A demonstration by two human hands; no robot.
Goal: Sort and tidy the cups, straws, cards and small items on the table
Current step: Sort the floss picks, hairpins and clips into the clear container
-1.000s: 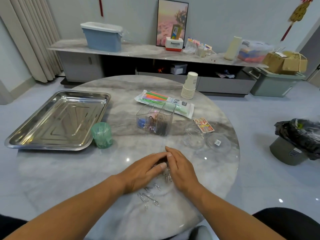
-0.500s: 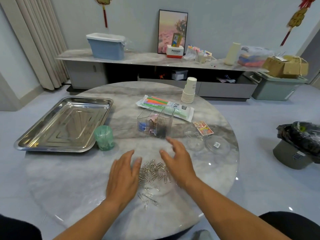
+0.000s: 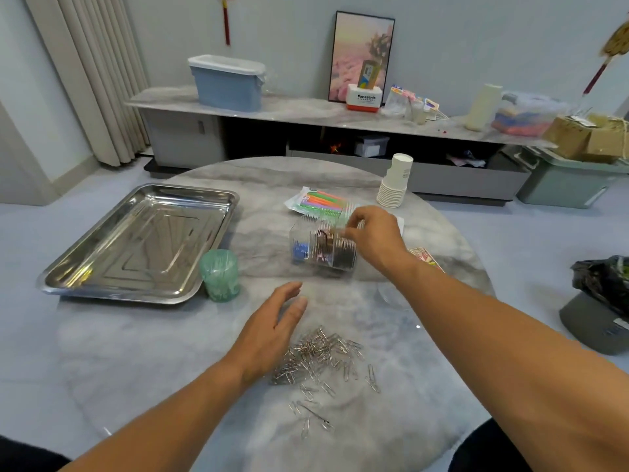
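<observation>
A heap of silver paper clips [image 3: 318, 357] lies on the round marble table [image 3: 136, 352] in front of me. My left hand [image 3: 269, 332] hovers just left of the heap, fingers straight and holding nothing. My right hand [image 3: 372, 235] reaches forward and pinches the right rim of a clear ribbed plastic box [image 3: 315, 248] that holds small blue and dark items. Behind the box lies a pack of coloured straws [image 3: 318, 201]. A stack of white paper cups [image 3: 394, 185] stands at the far right. A green translucent cup [image 3: 219, 275] stands beside a steel tray [image 3: 136, 243].
A card pack [image 3: 425, 258] peeks out beside my right forearm, with a clear lid [image 3: 389, 294] near it. A bin with a black bag [image 3: 602, 301] stands on the floor at right. A long sideboard [image 3: 306, 114] with boxes runs along the wall.
Both hands left the paper clip heap. My right hand moved forward to the clear box and took its rim. My left hand lifted and opened beside the heap.
</observation>
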